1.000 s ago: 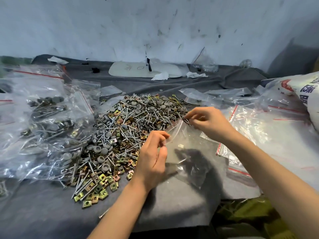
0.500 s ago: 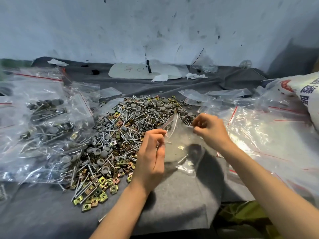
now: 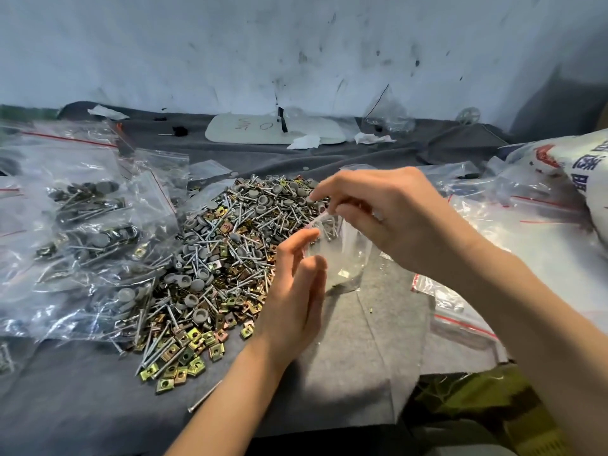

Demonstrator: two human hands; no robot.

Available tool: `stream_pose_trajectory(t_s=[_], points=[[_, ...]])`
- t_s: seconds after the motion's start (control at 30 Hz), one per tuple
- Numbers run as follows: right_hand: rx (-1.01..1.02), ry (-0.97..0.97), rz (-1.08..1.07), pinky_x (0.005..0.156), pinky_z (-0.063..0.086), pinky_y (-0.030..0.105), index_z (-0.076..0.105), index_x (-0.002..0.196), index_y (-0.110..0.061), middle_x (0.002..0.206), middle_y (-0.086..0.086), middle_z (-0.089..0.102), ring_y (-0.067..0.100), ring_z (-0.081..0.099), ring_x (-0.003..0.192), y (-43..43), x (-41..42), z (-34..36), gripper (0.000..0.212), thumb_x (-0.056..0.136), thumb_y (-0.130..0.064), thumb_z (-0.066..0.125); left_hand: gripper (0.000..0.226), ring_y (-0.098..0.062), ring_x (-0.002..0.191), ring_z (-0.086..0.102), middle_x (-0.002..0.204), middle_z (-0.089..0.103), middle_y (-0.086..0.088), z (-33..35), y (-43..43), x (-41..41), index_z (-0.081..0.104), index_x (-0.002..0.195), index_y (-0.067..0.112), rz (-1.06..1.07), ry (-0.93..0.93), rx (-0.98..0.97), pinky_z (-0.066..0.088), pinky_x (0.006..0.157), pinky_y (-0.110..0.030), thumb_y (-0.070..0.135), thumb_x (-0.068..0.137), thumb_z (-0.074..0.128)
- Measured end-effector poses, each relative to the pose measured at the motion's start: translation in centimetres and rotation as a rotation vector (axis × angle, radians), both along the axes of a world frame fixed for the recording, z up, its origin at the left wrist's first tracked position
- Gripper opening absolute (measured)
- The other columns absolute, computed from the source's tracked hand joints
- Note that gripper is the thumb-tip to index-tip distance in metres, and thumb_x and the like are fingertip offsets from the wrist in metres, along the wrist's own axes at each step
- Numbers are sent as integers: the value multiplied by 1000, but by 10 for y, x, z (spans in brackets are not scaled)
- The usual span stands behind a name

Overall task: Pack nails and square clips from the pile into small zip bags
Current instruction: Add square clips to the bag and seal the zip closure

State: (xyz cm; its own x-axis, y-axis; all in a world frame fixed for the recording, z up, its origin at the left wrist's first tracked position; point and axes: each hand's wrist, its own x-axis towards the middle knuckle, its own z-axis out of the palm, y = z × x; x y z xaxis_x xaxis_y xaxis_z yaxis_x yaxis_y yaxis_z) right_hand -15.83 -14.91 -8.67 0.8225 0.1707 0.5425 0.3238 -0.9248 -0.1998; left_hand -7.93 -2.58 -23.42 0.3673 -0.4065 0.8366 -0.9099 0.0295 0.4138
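Observation:
A big pile of nails, grey caps and brass square clips (image 3: 217,264) covers the grey cloth in the middle. Just right of it, a small clear zip bag (image 3: 342,255) is held up off the cloth between both hands. My left hand (image 3: 292,297) pinches the bag's left top edge with thumb and fingertips. My right hand (image 3: 388,218) grips the bag's right top edge from above, fingers curled over the mouth. A few small parts lie at the bag's bottom.
Filled zip bags (image 3: 82,232) lie heaped at the left. Empty zip bags with red strips (image 3: 513,245) spread at the right, beside a white printed sack (image 3: 585,179). A white board (image 3: 273,130) lies at the back. One loose nail (image 3: 204,396) lies near the front.
Both hands have lifted the small bag higher and drawn closer together. My right hand moved left and up over the bag's mouth.

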Motion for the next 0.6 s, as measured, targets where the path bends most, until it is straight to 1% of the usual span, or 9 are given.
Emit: stream_pose_trajectory(t_s=[0.1, 0.17, 0.27, 0.3, 0.37, 0.43, 0.47, 0.53, 0.6], points=[[-2, 36, -17, 75, 48, 31, 68, 112, -11, 90, 2, 70, 15, 62, 75, 1, 2, -6, 26, 88, -2, 64, 18, -21, 124, 41, 133, 38, -20, 0, 1, -2, 40, 104, 7, -3, -2, -2, 29, 106, -18, 22, 104, 31], [70, 8, -18, 73, 49, 28, 68, 111, -11, 92, 2, 68, 15, 59, 71, 1, 3, -8, 27, 86, -2, 66, 18, -18, 126, 41, 133, 38, -19, 0, 1, -2, 41, 104, 9, 5, 28, -23, 30, 106, -19, 24, 104, 30], [236, -106, -28, 71, 51, 23, 67, 109, -9, 89, -1, 66, 12, 59, 69, -5, 7, -8, 26, 84, -2, 68, 18, -11, 127, 40, 132, 40, -19, 0, 2, -1, 40, 104, 11, 14, 69, -75, 30, 105, -17, 26, 104, 31], [294, -140, -39, 70, 52, 24, 67, 108, -9, 88, 0, 65, 13, 58, 68, -8, 9, -10, 25, 85, -2, 67, 16, -11, 128, 40, 132, 40, -19, 0, 2, -1, 40, 104, 12, 11, 87, -90, 31, 105, -17, 25, 104, 31], [432, -164, -65, 69, 53, 34, 67, 106, -10, 86, 5, 66, 21, 59, 66, -14, 14, -16, 22, 86, -2, 64, 11, -11, 130, 40, 134, 40, -17, 0, 2, -1, 40, 104, 13, 3, 136, -117, 33, 104, -17, 21, 103, 33], [585, -145, -100, 69, 54, 44, 67, 102, -14, 83, 6, 66, 24, 59, 66, -24, 21, -25, 19, 87, -4, 62, 8, -13, 129, 42, 134, 41, -16, -1, 2, -1, 40, 104, 13, -11, 176, -142, 34, 102, -17, 15, 98, 36], [654, -128, -133, 69, 55, 46, 68, 99, -17, 80, 4, 66, 23, 60, 67, -31, 26, -31, 18, 87, -4, 62, 10, -14, 127, 44, 134, 41, -16, -1, 2, -1, 40, 105, 13, -13, 186, -156, 35, 101, -18, 11, 96, 36], [722, -80, -239, 70, 55, 43, 69, 91, -22, 77, 2, 66, 19, 61, 70, -45, 38, -45, 20, 86, -4, 62, 16, -9, 122, 45, 133, 42, -16, -1, 3, 0, 39, 104, 12, -4, 197, -188, 36, 98, -18, 6, 91, 34], [700, 57, -342, 70, 53, 37, 69, 87, -24, 75, 2, 68, 16, 61, 69, -54, 49, -65, 23, 85, -2, 61, 22, -14, 120, 47, 132, 44, -13, -1, 2, 2, 40, 104, 15, 5, 211, -241, 39, 93, -22, 3, 87, 33]])
